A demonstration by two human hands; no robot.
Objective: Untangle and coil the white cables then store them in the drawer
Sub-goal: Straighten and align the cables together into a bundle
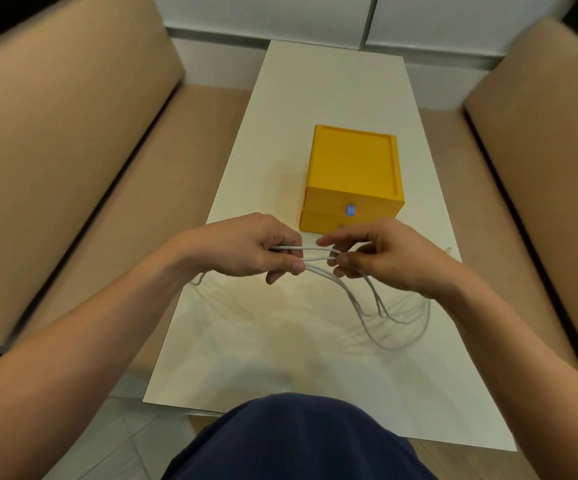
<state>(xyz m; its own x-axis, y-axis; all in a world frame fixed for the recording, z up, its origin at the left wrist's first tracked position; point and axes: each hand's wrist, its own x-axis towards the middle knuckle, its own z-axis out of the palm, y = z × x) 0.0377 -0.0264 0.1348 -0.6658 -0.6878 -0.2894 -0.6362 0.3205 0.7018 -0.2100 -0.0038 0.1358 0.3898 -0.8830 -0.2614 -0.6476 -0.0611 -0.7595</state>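
Pinching two short strands of the white cables [318,254], the left hand [249,245] and the right hand [384,258] were held close together above the white table [315,98] — each closed on the cord between thumb and fingers, the right forefinger left extended. Slack loops were hung from both hands down to the tabletop, at the right. Just beyond the hands a yellow drawer box [353,174] was set, both drawers shut — partly hidden by the right knuckles. Tan sofas [55,150] were seen on either side.
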